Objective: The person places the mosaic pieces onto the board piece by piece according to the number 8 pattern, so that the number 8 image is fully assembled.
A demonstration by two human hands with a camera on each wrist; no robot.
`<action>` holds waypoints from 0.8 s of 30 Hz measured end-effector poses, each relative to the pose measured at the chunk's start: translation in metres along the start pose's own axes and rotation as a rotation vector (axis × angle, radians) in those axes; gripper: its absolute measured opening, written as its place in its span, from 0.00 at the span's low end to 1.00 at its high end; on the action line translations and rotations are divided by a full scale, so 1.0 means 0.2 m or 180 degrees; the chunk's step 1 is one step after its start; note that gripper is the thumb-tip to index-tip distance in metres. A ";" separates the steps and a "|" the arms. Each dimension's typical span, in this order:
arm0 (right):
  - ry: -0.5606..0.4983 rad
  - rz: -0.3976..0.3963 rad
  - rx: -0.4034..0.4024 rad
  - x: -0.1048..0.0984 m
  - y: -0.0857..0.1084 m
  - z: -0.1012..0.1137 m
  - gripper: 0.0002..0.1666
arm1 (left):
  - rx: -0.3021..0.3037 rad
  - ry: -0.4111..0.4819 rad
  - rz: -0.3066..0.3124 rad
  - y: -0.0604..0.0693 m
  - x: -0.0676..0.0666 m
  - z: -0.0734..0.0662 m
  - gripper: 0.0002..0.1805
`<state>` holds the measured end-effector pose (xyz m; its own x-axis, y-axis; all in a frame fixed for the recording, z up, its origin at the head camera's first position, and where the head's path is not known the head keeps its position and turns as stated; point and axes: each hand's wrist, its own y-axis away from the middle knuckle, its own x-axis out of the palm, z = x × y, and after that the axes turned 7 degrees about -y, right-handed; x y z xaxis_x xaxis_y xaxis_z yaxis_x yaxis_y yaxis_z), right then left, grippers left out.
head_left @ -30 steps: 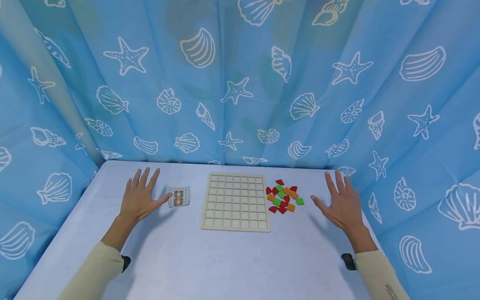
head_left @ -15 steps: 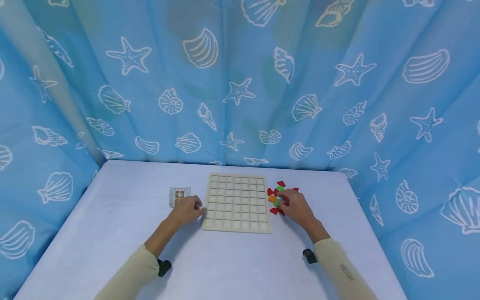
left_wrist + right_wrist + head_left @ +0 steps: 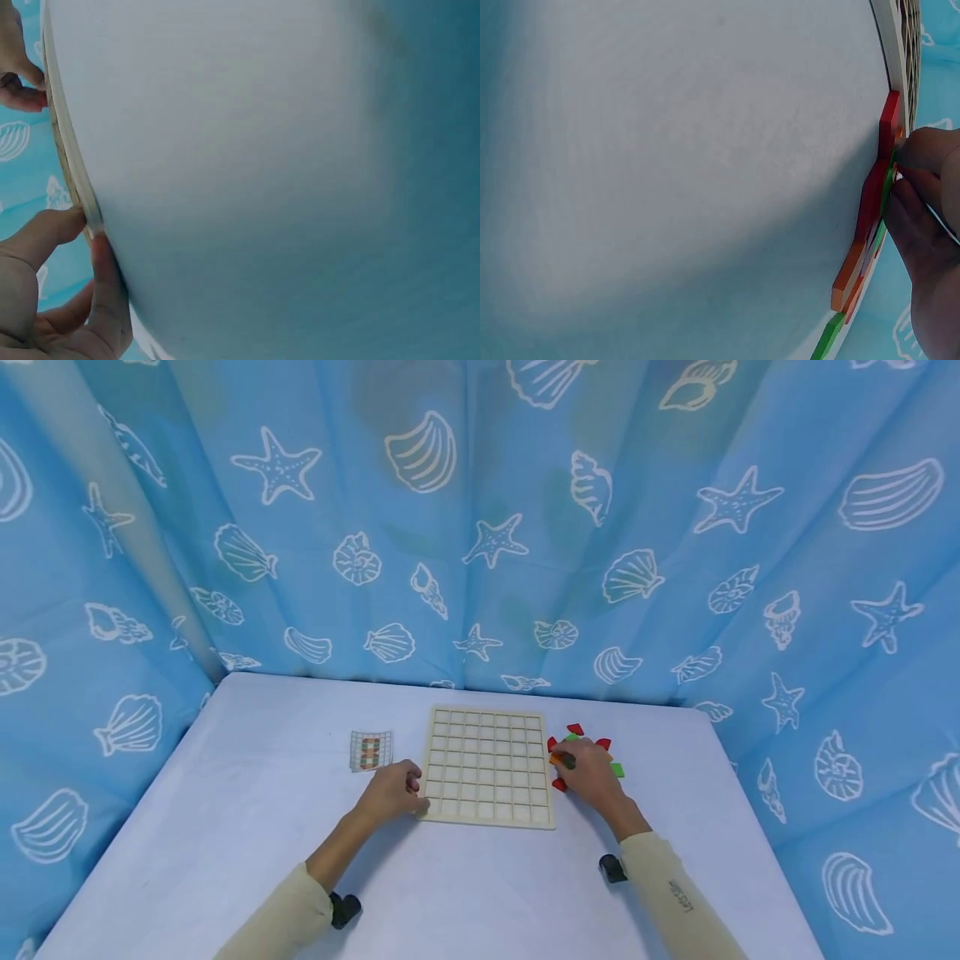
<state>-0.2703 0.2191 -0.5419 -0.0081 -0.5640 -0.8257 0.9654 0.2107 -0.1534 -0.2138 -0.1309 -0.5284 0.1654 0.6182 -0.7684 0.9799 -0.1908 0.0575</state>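
A pale wooden grid board lies on the white table, its squares bare. My left hand holds the board's near left edge; in the left wrist view the thumb and a finger pinch its rim. Right of the board, my right hand reaches into a heap of small tiles and covers part of it. Fingertips pinch a green tile there, seen in the right wrist view. Around it lie red tiles, an orange tile and another green tile.
A small printed card with a coloured grid pattern lies left of the board. White cloth covers the table. Blue curtains with shell prints hang behind and on both sides.
Both hands have come inward from spread positions above the table. The left now grips the board's edge, and the right has moved left onto the tiles and pinches a green one.
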 end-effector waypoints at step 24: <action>-0.0056 0.0172 0.0343 0.01 -0.03 0.01 0.30 | -0.0206 0.0436 0.0112 -0.02 0.03 0.06 0.36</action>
<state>-0.2753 0.2147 -0.5419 0.0484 -0.5681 -0.8215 0.9868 0.1547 -0.0488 -0.2170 -0.1349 -0.5408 0.2089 0.7111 -0.6714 0.9777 -0.1673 0.1271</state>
